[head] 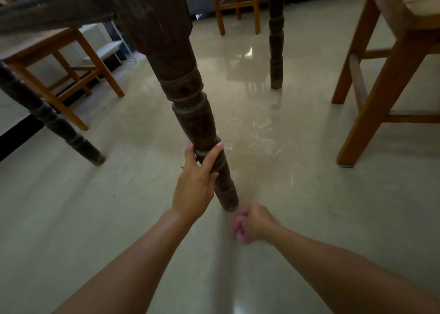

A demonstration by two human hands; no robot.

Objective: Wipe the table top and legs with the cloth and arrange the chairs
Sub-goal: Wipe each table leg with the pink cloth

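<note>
The left hand [195,182] wraps the counter's near leg [190,113] low down; the right hand [258,222], clutching the pink cloth [239,228], is just right of the leg's foot.

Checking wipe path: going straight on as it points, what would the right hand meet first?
Probably the foot of the table leg, just beyond the cloth in the right hand; blur hides depth.

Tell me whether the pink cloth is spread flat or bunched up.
Bunched up: the pink cloth is a small wad gripped in the right hand near the foot of the table leg, though blurred.
</note>
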